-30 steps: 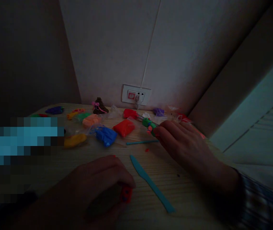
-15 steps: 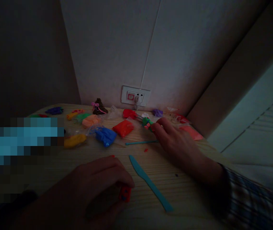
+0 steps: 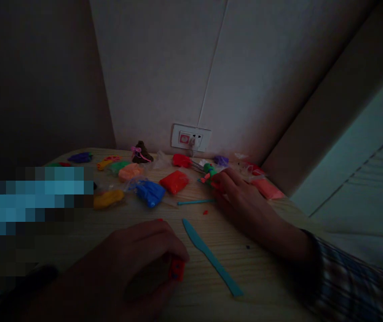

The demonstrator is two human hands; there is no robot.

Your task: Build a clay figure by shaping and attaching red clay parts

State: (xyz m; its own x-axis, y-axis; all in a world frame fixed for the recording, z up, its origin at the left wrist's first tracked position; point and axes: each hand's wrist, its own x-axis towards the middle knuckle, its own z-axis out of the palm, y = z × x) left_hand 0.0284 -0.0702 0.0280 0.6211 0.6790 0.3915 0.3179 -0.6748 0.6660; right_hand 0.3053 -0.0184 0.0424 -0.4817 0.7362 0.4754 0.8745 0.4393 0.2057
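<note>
Between the thumb and fingers of my left hand (image 3: 144, 250) is a small red clay block (image 3: 178, 269) with dark blue dots. My right hand (image 3: 240, 194) has its fingers closed round the lower part of a small green clay figure (image 3: 209, 169) with pinkish limbs, near the back of the table. Its fingertips hide part of the figure. A teal plastic modelling knife (image 3: 211, 260) lies on the table between my hands. Beyond it, a thin teal modelling stick (image 3: 194, 202) runs toward my right hand, close to a red clay crumb (image 3: 205, 212).
Bags of blue clay (image 3: 149, 192), red clay (image 3: 174, 181), yellow clay (image 3: 108, 198) and coral clay (image 3: 267, 188) lie across the wooden table (image 3: 265, 286). A brown clay model (image 3: 141, 153) with a pink bow stands at the back. A wall socket (image 3: 190, 137) holds a plug.
My right fingers have closed round the green figure, which has turned slightly and come a little nearer. My left hand stays nearly still with the red block. The view has shifted slightly.
</note>
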